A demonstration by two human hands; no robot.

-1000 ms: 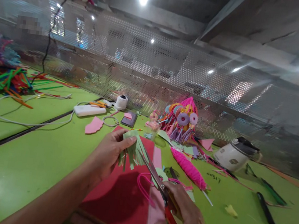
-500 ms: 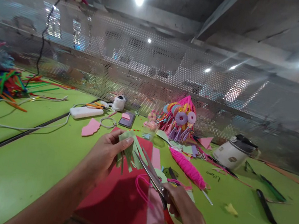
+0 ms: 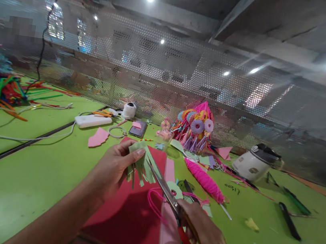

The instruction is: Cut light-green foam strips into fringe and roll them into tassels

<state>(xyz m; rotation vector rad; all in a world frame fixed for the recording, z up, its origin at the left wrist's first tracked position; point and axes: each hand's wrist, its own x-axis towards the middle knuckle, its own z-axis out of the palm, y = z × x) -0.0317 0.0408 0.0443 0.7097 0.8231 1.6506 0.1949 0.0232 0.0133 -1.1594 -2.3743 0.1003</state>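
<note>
My left hand [image 3: 117, 164] pinches the upper edge of a pale green paper piece [image 3: 144, 164] whose lower side is cut into a fringe of thin strips. In my right hand [image 3: 204, 237] is a pair of scissors [image 3: 168, 193] with orange-red handles. Its blades point up and left into the fringe and look nearly closed together. Below both hands lies a red board or folder [image 3: 128, 218], with pink paper [image 3: 171, 171] along its right side. Pink cord [image 3: 153, 205] loops beside the scissors, close to a green paper ring [image 3: 174, 190].
Across the green table stand colourful tassel ornaments [image 3: 198, 127] and a white-and-black container [image 3: 256, 163]. Pink yarn [image 3: 205, 180] lies to the right, near a black-handled tool [image 3: 289, 221]. A white power strip [image 3: 92, 121], phone [image 3: 137, 128] and pink paper scrap [image 3: 98, 137] lie left of centre.
The scissor blades were apart at the fringe and have now come nearly together. My left hand keeps the paper in almost the same place. The view has shifted slightly.
</note>
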